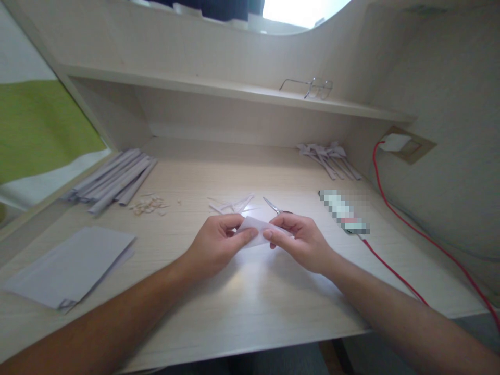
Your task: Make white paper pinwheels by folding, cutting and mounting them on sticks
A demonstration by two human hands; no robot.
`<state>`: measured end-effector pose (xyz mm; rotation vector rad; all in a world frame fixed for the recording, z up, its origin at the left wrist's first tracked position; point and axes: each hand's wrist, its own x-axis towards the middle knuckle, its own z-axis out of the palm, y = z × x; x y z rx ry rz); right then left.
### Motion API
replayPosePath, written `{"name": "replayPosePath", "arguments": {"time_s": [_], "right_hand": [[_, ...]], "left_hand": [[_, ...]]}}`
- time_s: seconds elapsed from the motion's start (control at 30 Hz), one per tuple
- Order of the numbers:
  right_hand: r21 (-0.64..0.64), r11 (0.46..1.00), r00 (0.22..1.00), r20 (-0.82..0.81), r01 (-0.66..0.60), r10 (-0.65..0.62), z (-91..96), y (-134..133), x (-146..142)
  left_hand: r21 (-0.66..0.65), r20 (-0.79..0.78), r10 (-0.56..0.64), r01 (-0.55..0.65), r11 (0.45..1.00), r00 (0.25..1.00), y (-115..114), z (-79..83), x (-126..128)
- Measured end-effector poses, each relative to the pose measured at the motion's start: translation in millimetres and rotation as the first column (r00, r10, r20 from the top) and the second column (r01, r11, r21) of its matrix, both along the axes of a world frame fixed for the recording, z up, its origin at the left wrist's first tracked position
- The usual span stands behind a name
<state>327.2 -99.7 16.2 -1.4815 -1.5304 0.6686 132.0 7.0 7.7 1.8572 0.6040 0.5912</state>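
Paper piece point(255, 229): small white slip held just above the desk point(250, 302), near centre, between both hands.
Handling: likely very light, thin and floppy; it creases or tears easily, so pinch it gently at the ends.
Left hand point(219, 244): fingers closed, pinching the left end.
Right hand point(302, 240): pinching the right end.
Scissors point(273, 207): lying just beyond the right hand.
Paper tubes point(113, 179): piled far left.
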Motion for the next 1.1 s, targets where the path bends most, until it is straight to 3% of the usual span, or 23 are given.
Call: {"name": "replayPosePath", "arguments": {"time_s": [0.13, 0.33, 0.67, 0.9, 1.1], "right_hand": [[0.01, 1.0, 0.998, 0.055, 0.008, -0.009, 1.3, -0.8, -0.3], [0.042, 0.999, 0.998, 0.067, 0.008, -0.011, 3.4, -1.4, -1.2], [0.067, 0.996, 0.997, 0.04, 0.059, -0.062, 0.1, -2.3, -0.3], [0.097, 0.984, 0.976, -0.172, 0.15, -0.132, -5.1, 1.8, 6.9], [0.08, 0.99, 0.963, -0.252, 0.117, -0.093, -6.0, 4.6, 7.4]], "left_hand": [[0.006, 0.007, -0.013, 0.013, 1.0, 1.0, 0.4, 0.2, 0.4], [-0.166, -0.049, -0.101, 0.092, 0.982, 0.994, 2.3, -0.8, 2.5], [-0.119, -0.037, -0.086, 0.081, 0.99, 0.996, 2.2, -0.1, 2.8], [-0.05, 0.004, 0.087, -0.087, 0.995, 0.996, 4.0, 4.7, 3.2], [-0.166, 0.137, 0.207, -0.183, 0.969, 0.969, 4.2, 8.9, 4.2]]}}
